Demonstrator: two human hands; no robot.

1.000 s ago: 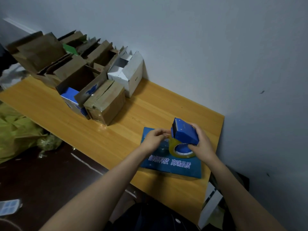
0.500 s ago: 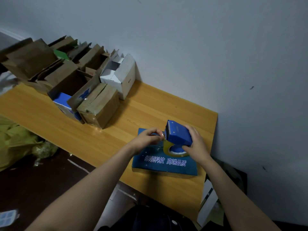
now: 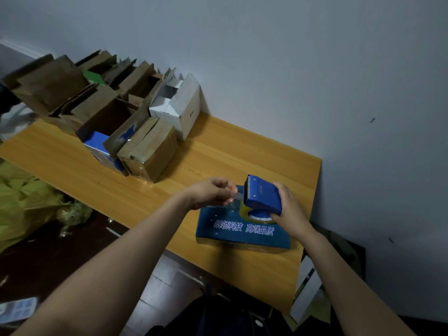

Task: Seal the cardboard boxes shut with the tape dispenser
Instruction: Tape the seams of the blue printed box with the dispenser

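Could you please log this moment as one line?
right hand: holds dispenser | left hand: pinches tape end | blue box: on table, below dispenser

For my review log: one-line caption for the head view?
Right hand grips blue tape dispenser above a blue box; left hand pinches the tape end.

Wooden table, flat blue box near right end, brown cardboard boxes, white box far left

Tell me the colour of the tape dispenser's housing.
The tape dispenser has a blue housing, clearest in the head view.
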